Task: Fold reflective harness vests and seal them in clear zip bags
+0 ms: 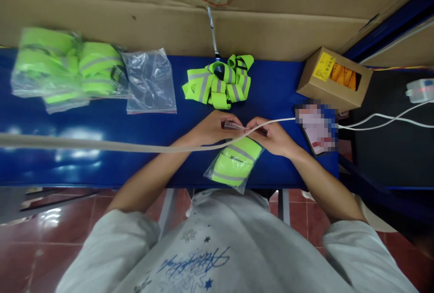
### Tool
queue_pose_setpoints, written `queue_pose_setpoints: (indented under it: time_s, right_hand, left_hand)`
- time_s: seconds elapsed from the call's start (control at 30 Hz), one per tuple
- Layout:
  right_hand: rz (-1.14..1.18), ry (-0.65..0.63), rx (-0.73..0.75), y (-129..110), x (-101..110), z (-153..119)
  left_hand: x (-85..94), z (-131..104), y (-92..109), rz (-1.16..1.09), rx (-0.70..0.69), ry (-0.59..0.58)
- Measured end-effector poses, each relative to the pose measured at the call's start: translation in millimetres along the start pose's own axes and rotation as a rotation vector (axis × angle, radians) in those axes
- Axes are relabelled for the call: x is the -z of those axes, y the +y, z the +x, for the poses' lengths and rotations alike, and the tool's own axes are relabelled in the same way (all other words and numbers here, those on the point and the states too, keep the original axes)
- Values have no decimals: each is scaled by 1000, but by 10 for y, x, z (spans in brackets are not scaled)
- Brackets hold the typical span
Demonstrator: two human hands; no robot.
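A clear plastic bag (233, 162) with a folded neon-green reflective strap inside lies near the front edge of the blue table. My left hand (217, 128) pinches the bag's far edge from the left. From the right, my right hand (266, 135) pinches the same edge, fingertips close to those of my left hand. Beyond my hands sits a loose pile of green straps with grey stripes and black buckles (220, 82).
An empty clear bag (151, 81) lies left of the loose straps, beside bagged green straps (50, 67). At the right are a cardboard box (332, 78) and a phone (317, 130). A white cable (152, 149) crosses the view over my hands.
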State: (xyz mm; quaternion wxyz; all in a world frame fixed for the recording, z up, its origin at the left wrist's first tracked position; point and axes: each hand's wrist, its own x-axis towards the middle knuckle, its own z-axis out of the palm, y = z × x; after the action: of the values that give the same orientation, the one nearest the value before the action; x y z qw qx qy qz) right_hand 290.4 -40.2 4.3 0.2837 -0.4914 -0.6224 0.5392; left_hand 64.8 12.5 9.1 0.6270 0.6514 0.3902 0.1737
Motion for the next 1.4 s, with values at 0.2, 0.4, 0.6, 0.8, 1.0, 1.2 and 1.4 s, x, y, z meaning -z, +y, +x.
queue_pose_setpoints:
  time_s: [0.2,0.4,0.6,0.8,1.0,1.2,1.4]
  right_hand:
    - [-1,7,27,-20,1,21]
    - [70,-16,-9,19,157,26]
    - [-59,106,9,19,140,9]
    - [39,64,12,71,239,30]
    - [-3,164,48,3,327,12]
    - [-22,264,130,-10,238,-4]
    - [230,242,102,149,189,101]
  left_hand:
    - [13,-6,25,-8,-82,42]
    - [340,-2,6,87,37,-20]
    - [409,14,-70,154,9,76]
    - [432,-119,83,176,-22,141]
    - [604,-149,108,200,-9,239]
    - [605,-117,35,164,-57,201]
    - [526,-81,34,9,-183,272]
